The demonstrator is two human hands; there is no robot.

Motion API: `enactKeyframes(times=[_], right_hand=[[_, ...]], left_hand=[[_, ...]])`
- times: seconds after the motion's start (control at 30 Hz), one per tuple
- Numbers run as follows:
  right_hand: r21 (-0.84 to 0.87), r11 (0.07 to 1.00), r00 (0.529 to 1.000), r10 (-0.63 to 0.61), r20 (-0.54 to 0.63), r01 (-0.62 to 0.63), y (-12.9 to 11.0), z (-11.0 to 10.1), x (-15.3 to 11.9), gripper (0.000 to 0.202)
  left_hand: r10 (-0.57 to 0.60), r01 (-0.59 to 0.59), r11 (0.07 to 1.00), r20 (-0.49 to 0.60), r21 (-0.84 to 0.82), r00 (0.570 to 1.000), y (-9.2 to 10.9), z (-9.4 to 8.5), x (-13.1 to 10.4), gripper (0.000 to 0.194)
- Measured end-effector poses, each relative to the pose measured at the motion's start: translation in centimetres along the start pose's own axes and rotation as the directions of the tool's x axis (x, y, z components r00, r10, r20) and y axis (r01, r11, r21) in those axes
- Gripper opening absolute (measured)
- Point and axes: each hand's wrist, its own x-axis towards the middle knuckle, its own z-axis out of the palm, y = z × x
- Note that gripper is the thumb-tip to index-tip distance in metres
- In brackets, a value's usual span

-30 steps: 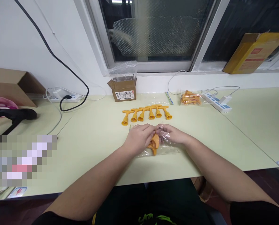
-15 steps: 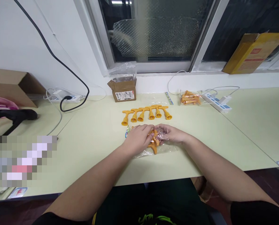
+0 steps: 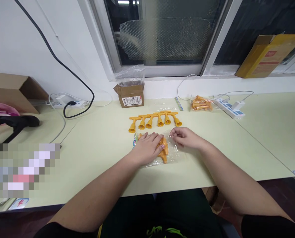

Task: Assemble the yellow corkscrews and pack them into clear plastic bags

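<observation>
A clear plastic bag (image 3: 172,155) with orange T-shaped plastic pieces (image 3: 164,152) inside lies in front of me on the table. My left hand (image 3: 147,149) rests flat over the bag, fingers stretched out, hiding part of the pieces. At the bag's far right edge, my right hand (image 3: 185,137) has its fingertips pinched on the plastic film. A colourful printed strip (image 3: 135,140) shows at the bag's left end. Just beyond the hands, several yellow T-shaped pieces with cup-like ends (image 3: 160,119) lie in a row, cups toward me.
Behind the row stands an open cardboard box (image 3: 131,96). Another bag of orange pieces (image 3: 201,103) lies near a power strip (image 3: 230,109) at the back right. At left are a second power strip (image 3: 75,104), a black cable (image 3: 78,79) and a black stand (image 3: 13,124).
My right hand has moved right and slightly away, drawing the bag's edge flatter. My left hand has flattened over the bag, leaving more orange pieces visible.
</observation>
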Motion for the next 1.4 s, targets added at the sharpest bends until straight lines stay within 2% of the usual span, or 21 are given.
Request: enactKeyframes(times=[0.07, 0.13, 0.2, 0.23, 0.3, 0.37, 0.43, 0.5, 0.6, 0.7, 0.73, 0.8, 0.9, 1.0, 1.1, 1.17, 1.23, 1.3, 1.4], right_hand=[[-0.181, 0.978, 0.972, -0.141, -0.19, 0.106, 0.4, -1.2, 0.1, 0.013], [-0.376, 0.916, 0.89, -0.284, -0.357, 0.141, 1.2, -2.2, 0.5, 0.02], [-0.528, 0.843, 0.821, -0.37, -0.436, 0.1, 2.3, -2.8, 1.1, 0.033], [-0.579, 0.813, 0.808, -0.385, -0.447, 0.067, 2.8, -3.0, 1.4, 0.041], [-0.629, 0.778, 0.819, -0.357, -0.45, -0.007, 3.9, -3.2, 2.0, 0.053], [-0.639, 0.766, 0.848, -0.295, -0.441, -0.066, 4.6, -3.1, 2.5, 0.057], [-0.633, 0.77, 0.873, -0.251, -0.419, -0.082, 4.7, -3.1, 2.9, 0.05], [-0.625, 0.775, 0.878, -0.236, -0.417, -0.088, 4.4, -3.1, 3.3, 0.037], [-0.632, 0.748, 0.852, -0.183, -0.49, -0.203, 3.8, -3.5, 3.4, 0.018], [-0.633, 0.671, 0.799, -0.1, -0.593, -0.386, 3.4, -4.1, 3.1, 0.026], [-0.628, 0.661, 0.783, -0.099, -0.615, -0.41, 3.4, -4.3, 3.0, 0.029], [-0.63, 0.686, 0.777, -0.149, -0.611, -0.364, 3.2, -4.4, 2.8, 0.027], [-0.642, 0.728, 0.83, -0.188, -0.525, -0.241, 3.0, -4.1, 2.8, 0.016], [-0.636, 0.726, 0.869, -0.109, -0.482, -0.261, 2.9, -3.9, 2.8, 0.02], [-0.6, 0.743, 0.864, -0.058, -0.5, -0.297, 3.2, -4.5, 2.4, 0.034], [-0.509, 0.815, 0.858, -0.029, -0.513, -0.277, 3.2, -5.2, 1.8, 0.04], [-0.356, 0.917, 0.864, -0.023, -0.502, -0.182, 2.9, -5.7, 1.2, 0.05], [-0.177, 0.984, 0.876, -0.056, -0.479, -0.033, 2.1, -5.8, 0.5, 0.059], [0.045, 0.988, 0.899, -0.117, -0.421, 0.15, 0.6, -5.6, -0.4, 0.064]], left_hand=[[-0.008, 0.008, 1.0, 0.026, 0.0, 1.0, 0.0, 0.0, 0.1, 0.057], [-0.013, 0.013, 1.0, 0.034, 0.003, 0.999, 0.0, -0.1, 0.1, 0.058], [-0.001, 0.001, 1.0, 0.032, 0.008, 0.999, -0.1, -0.2, 0.0, 0.057], [0.014, -0.015, 1.0, 0.028, 0.013, 1.0, -0.1, -0.3, 0.0, 0.055], [0.065, -0.065, 0.997, 0.005, 0.029, 0.998, 0.0, -0.5, -0.1, 0.053], [0.134, -0.133, 0.99, -0.023, 0.052, 0.991, 0.3, -0.6, -0.2, 0.057], [0.196, -0.193, 0.978, -0.035, 0.077, 0.98, 0.7, -0.7, -0.3, 0.061], [0.236, -0.232, 0.968, -0.03, 0.094, 0.971, 1.1, -0.7, -0.3, 0.061], [0.26, -0.256, 0.961, -0.023, 0.099, 0.965, 1.5, -0.7, -0.3, 0.054], [0.246, -0.244, 0.967, -0.02, 0.067, 0.969, 1.4, -0.9, -0.3, 0.049], [0.238, -0.237, 0.97, -0.024, 0.053, 0.971, 1.3, -1.0, -0.3, 0.048], [0.22, -0.219, 0.975, -0.041, 0.028, 0.975, 1.1, -1.1, -0.3, 0.046], [0.183, -0.184, 0.983, -0.068, -0.006, 0.981, 0.9, -1.4, -0.2, 0.044], [0.122, -0.127, 0.991, -0.079, -0.052, 0.989, 0.8, -1.6, -0.1, 0.04], [0.075, -0.083, 0.991, -0.082, -0.101, 0.994, 0.6, -1.8, 0.0, 0.032], [0.061, -0.071, 0.989, -0.079, -0.133, 0.995, 0.2, -1.8, 0.1, 0.028], [0.059, -0.072, 0.983, -0.082, -0.168, 0.995, -0.2, -1.7, 0.2, 0.026], [0.061, -0.078, 0.977, -0.09, -0.199, 0.994, -0.6, -1.5, 0.3, 0.024], [0.06, -0.083, 0.973, -0.11, -0.216, 0.992, -1.0, -1.3, 0.5, 0.023]])
